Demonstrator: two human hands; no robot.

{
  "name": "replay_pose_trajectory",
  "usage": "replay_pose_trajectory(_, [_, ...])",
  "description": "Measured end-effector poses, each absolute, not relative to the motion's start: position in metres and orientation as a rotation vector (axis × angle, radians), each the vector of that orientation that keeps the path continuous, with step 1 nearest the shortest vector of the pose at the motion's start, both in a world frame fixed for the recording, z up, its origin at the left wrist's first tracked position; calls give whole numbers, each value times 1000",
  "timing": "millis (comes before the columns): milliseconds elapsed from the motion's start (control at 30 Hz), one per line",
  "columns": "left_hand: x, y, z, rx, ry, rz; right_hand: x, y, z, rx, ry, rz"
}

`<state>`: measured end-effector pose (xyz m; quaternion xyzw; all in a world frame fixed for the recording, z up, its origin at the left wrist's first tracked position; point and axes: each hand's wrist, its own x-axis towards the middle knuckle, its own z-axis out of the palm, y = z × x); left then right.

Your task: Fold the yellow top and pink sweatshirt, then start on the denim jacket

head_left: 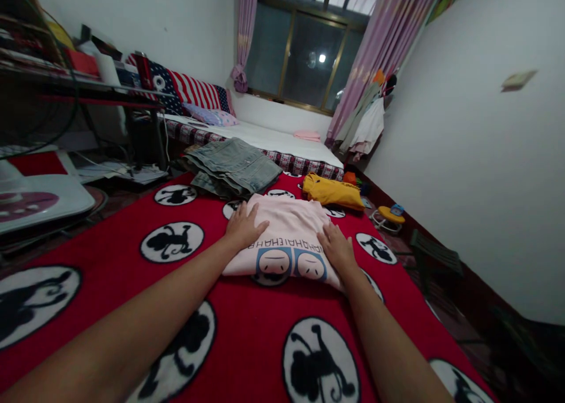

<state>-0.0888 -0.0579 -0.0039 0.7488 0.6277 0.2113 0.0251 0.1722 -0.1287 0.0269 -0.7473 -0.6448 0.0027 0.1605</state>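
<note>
A pale pink T-shirt (291,220) with printed lettering and two blue cartoon-face squares lies folded on the red blanket (247,338). On its left side rests my left hand (244,225), palm down with fingers stretched out. My right hand (338,245) lies flat on the shirt's right side, its fingers also spread. Just beyond the shirt is a heap of folded blue-grey denim (238,165). A folded yellow garment (333,191) sits behind it to the right.
A white-topped bed (273,133) with pillows stands at the back under the window. To the left is a cluttered desk (110,94). A yellow stool (391,215) and hanging clothes (368,123) are along the right wall.
</note>
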Motion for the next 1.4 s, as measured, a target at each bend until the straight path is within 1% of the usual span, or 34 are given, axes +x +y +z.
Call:
replay_pose_trajectory(133, [-90, -64, 5, 2375, 1895, 850, 147, -138, 44, -1855, -1880, -150])
replay_pose_trajectory(167, [-89, -68, 10, 2410, 1862, 908, 141, -140, 45, -1815, -1913, -137])
replay_pose_trajectory(233, [-84, -76, 19, 2484, 1740, 954, 131, -141, 42, -1845, -2025, -16])
replay_pose_trajectory(333, [-72, -91, 26, 2573, 1428, 756, 125, -140, 31, -2005, -2183, 210])
replay_pose_trajectory(433, [-66, -97, 21, 2605, 1214, 487, 127, -136, 24, -2051, -2211, 222])
replay_pose_trajectory(500, [-71, -91, 14, 2607, 1274, 441, 130, -135, 21, -2026, -2184, 205])
replay_pose_trajectory(567, [-84, -79, 8, 2571, 1458, 478, 134, -135, 19, -1972, -2147, 198])
replay_pose_trajectory(667, [-106, -57, 5, 2414, 1785, 583, 138, -137, 17, -1819, -2078, 182])
replay_pose_trajectory(767, [-120, -44, 4, 2325, 1930, 742, 132, -149, 22, -1579, -1999, 126])
replay_pose_trajectory(867, [-123, -40, 2, 2294, 1935, 864, 108, -169, 32, -1354, -2130, 145])
replay_pose_trajectory(933, [-123, -38, 0, 2271, 1912, 915, 86, -181, 39, -1319, -2323, 144])
replay_pose_trajectory(1033, [-125, -37, -2, 2226, 1884, 954, 62, -189, 47, -1464, -2530, 23])
replay_pose_trajectory(1133, [-126, -36, -2, 2187, 1877, 964, 57, -181, 56, -1580, -2598, -31])
replay_pose_trajectory(1267, [-126, -35, 0, 2105, 1856, 1005, 69, -159, 70, -1637, -2572, -33])
replay_pose_trajectory(1333, [-127, -35, 2, 2038, 1846, 1037, 77, -148, 80, -1554, -2447, -1])
replay_pose_trajectory(1400, [-127, -34, 3, 1962, 1844, 1069, 84, -140, 97, -1405, -2245, 124])
